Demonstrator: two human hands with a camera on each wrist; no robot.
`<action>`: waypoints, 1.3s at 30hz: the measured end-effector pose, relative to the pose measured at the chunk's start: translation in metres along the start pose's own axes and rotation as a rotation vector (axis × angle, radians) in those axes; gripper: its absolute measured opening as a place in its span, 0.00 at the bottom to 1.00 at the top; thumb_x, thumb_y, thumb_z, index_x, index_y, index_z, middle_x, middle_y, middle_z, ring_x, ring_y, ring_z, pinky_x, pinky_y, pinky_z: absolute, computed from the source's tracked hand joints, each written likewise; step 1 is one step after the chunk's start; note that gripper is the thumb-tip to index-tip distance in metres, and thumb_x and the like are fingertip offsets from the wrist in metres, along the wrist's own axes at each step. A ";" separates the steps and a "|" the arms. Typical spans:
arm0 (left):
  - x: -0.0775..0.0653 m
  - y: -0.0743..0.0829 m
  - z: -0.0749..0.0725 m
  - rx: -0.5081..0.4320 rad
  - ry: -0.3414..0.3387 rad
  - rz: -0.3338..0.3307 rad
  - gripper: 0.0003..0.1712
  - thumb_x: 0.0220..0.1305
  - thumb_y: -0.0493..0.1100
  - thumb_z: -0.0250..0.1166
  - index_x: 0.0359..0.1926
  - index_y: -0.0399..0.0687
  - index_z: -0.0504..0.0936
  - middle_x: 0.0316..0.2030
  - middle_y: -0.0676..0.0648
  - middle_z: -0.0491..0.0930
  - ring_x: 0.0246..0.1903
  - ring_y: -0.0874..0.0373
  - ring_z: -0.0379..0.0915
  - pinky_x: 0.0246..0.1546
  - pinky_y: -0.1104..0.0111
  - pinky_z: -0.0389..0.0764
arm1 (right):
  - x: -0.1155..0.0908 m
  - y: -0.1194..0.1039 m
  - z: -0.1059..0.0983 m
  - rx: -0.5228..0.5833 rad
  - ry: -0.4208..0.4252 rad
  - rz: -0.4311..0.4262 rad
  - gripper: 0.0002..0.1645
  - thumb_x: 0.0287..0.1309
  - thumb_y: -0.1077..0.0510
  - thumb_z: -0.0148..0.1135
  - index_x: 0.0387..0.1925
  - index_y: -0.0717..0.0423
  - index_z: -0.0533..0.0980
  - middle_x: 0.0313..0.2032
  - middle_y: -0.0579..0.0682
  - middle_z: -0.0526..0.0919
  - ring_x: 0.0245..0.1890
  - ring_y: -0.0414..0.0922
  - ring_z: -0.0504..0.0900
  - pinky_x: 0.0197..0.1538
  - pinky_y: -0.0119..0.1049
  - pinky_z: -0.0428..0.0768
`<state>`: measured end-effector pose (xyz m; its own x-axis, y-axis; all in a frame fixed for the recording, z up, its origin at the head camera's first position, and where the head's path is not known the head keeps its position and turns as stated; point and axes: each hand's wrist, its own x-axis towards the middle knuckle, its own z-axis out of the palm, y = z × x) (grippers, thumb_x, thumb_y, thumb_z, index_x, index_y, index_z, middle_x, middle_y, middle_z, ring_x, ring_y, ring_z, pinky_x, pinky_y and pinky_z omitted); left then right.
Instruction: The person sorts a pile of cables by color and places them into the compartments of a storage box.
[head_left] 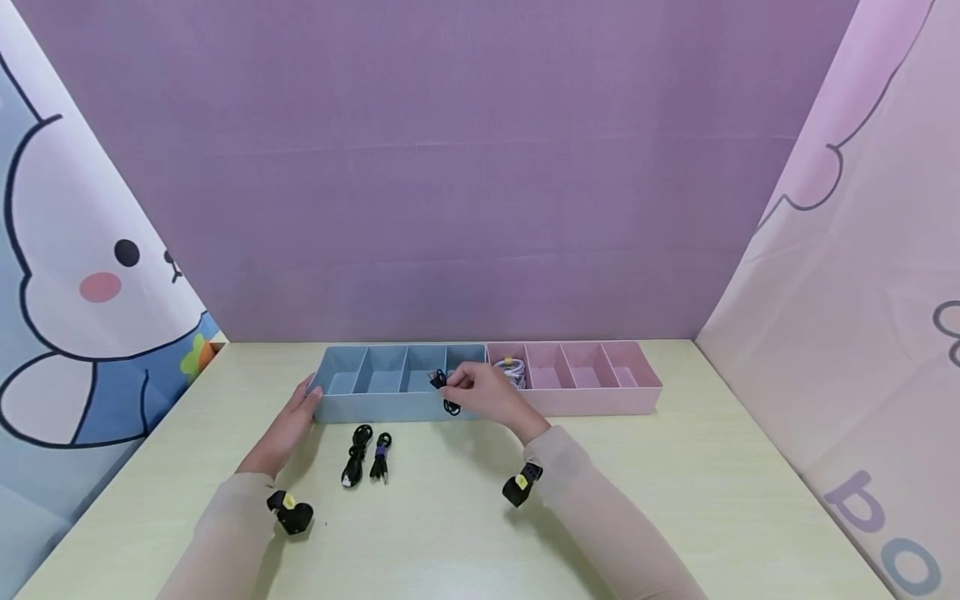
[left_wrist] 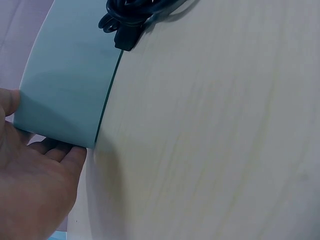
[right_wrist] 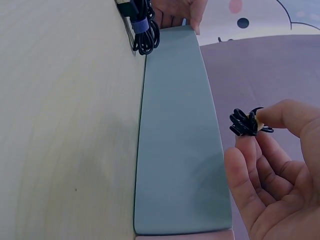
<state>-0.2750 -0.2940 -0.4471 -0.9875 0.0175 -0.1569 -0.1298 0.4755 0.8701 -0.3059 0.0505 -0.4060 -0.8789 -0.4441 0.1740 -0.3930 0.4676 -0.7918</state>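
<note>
My right hand (head_left: 491, 392) pinches a coiled black cable (right_wrist: 243, 123) between thumb and fingertips. In the head view the cable is in front of the rightmost blue compartment, above the box's front edge. A yellowish tie shows by my thumb in the right wrist view. My left hand (head_left: 292, 421) grips the left end of the blue divided box (head_left: 390, 408), thumb at the rim and fingers against the end wall. On the table before the box lie two more bundled black cables: a larger one (head_left: 357, 455) and a smaller one with a purple tie (head_left: 381, 457).
A pink divided box (head_left: 600, 403) adjoins the blue one on the right. Its leftmost compartment holds a white coiled cable (head_left: 512, 371). Both boxes stand near the back of the pale wooden table (head_left: 420, 542), before a purple backdrop (head_left: 480, 183). Printed cloths hang at both sides.
</note>
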 end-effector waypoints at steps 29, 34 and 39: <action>-0.001 0.000 0.001 -0.007 0.002 -0.001 0.45 0.77 0.68 0.31 0.79 0.50 0.26 0.77 0.35 0.26 0.74 0.34 0.19 0.69 0.34 0.31 | 0.010 0.013 -0.015 0.058 0.086 0.031 0.08 0.66 0.54 0.67 0.38 0.54 0.83 0.29 0.48 0.83 0.31 0.56 0.85 0.35 0.38 0.84; -0.001 -0.001 0.001 -0.004 0.004 0.000 0.45 0.77 0.68 0.31 0.79 0.51 0.26 0.77 0.35 0.26 0.74 0.34 0.19 0.69 0.34 0.31 | 0.013 0.013 -0.015 0.037 0.094 0.046 0.09 0.66 0.52 0.67 0.39 0.54 0.84 0.30 0.47 0.84 0.30 0.54 0.86 0.36 0.36 0.85; -0.001 -0.001 0.001 -0.003 0.004 0.005 0.46 0.76 0.69 0.31 0.79 0.50 0.26 0.77 0.35 0.26 0.74 0.34 0.19 0.68 0.33 0.31 | 0.016 0.016 -0.016 0.039 0.100 0.074 0.10 0.66 0.52 0.67 0.40 0.54 0.84 0.32 0.52 0.85 0.30 0.53 0.86 0.37 0.39 0.86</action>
<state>-0.2740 -0.2939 -0.4486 -0.9884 0.0165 -0.1512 -0.1255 0.4732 0.8720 -0.3305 0.0625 -0.4064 -0.9285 -0.3302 0.1698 -0.3167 0.4657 -0.8264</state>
